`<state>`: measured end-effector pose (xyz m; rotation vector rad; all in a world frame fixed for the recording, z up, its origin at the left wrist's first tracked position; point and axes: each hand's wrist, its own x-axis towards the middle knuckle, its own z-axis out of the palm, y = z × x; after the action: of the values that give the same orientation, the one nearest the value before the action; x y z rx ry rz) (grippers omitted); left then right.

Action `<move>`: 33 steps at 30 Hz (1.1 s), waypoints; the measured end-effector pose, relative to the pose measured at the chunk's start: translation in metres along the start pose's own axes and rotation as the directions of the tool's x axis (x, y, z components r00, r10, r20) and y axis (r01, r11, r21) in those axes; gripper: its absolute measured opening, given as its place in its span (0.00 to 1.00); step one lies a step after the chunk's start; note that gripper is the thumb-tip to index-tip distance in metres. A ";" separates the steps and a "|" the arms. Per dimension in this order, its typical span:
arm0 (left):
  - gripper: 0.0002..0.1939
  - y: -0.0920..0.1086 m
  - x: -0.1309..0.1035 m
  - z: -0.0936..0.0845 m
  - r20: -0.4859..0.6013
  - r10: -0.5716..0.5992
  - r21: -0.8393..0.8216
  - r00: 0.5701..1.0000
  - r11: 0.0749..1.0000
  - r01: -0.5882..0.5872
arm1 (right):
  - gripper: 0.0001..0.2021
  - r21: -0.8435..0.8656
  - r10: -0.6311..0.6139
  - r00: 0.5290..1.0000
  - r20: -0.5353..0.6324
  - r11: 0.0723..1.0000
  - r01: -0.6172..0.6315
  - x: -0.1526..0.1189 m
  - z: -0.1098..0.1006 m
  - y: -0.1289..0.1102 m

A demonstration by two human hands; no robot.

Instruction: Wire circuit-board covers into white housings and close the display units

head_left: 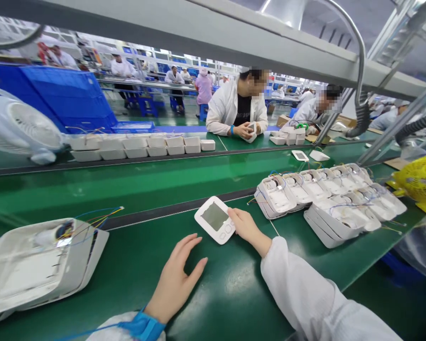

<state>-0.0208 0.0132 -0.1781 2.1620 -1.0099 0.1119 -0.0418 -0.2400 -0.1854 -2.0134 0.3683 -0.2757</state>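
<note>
A white device with a grey screen [215, 217] is tilted above the green bench, its screen facing up. My right hand [246, 224] grips its right edge between thumb and fingers. Left of and below the device, my left hand [177, 277] is empty, thumb and fingers apart, with a blue band [142, 325] round the wrist. Stacked white housings with wires [31, 265] sit at the left. More stacked housings [277, 194] stand to the right of my right hand.
Beyond the green belt [145, 175] is a row of white casings [128, 147]. A white fan [28, 123] stands at far left, a yellow fan [419, 182] at far right. Across the belt, a person [230, 109] in white holds a device. A metal beam [199, 35] crosses above.
</note>
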 end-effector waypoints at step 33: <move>0.11 0.003 0.002 -0.003 0.128 0.062 0.017 0.990 0.998 -0.064 | 0.09 0.005 -0.436 0.881 0.185 0.897 0.443 0.030 0.042 -0.013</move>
<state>-0.0209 0.0129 -0.1729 2.1792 -1.1547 0.0145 0.0023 -0.2109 -0.1916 -2.1235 -0.2100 -0.3638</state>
